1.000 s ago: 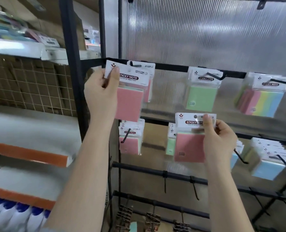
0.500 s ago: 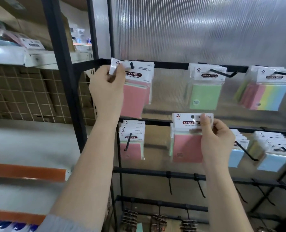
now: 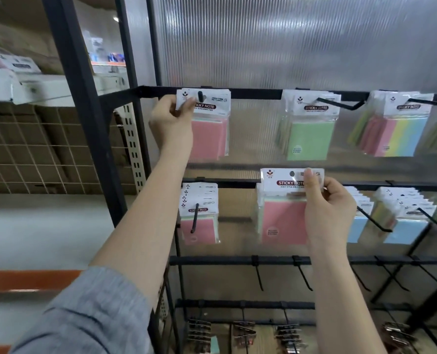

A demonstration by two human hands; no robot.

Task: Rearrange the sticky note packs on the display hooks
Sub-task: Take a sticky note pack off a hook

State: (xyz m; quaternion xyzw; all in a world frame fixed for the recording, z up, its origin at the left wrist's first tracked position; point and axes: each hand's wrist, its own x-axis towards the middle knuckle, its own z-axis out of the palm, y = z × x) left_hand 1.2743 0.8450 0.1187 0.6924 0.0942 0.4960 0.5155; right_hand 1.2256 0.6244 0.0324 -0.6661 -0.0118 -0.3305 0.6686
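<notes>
My left hand point(image 3: 171, 121) pinches the white header card of a pink sticky note pack point(image 3: 207, 123) at the far left of the top rail point(image 3: 255, 94), thumb on the card's front near its left corner and the other fingers curled behind it. That pack already sits on its hook point(image 3: 200, 96), whose black tip pokes through the hole in the card, and the pink pad hangs straight down below my knuckles. My right hand point(image 3: 327, 213) grasps a second pink pack point(image 3: 283, 208) by the right side of its header, thumb laid across the printed "STICKY NOTE" label and fingers wrapped round the back. I hold this one upright in front of the second rail point(image 3: 232, 183), its card reaching just above the bar; the hole in the card shows dark, and I cannot tell whether a hook passes through it. To the left of it, on the same rail, a stack of pink packs point(image 3: 199, 215) hangs on a hook that slopes down toward me. To the right of my right hand hang blue packs point(image 3: 404, 226), several deep. On the top rail, right of my left hand's pack, hang green packs point(image 3: 309, 134) and then multicoloured packs point(image 3: 396, 131). Below, a third rail point(image 3: 340, 260) carries bare hooks, and binder clips point(image 3: 243, 333) hang along the bottom row.
</notes>
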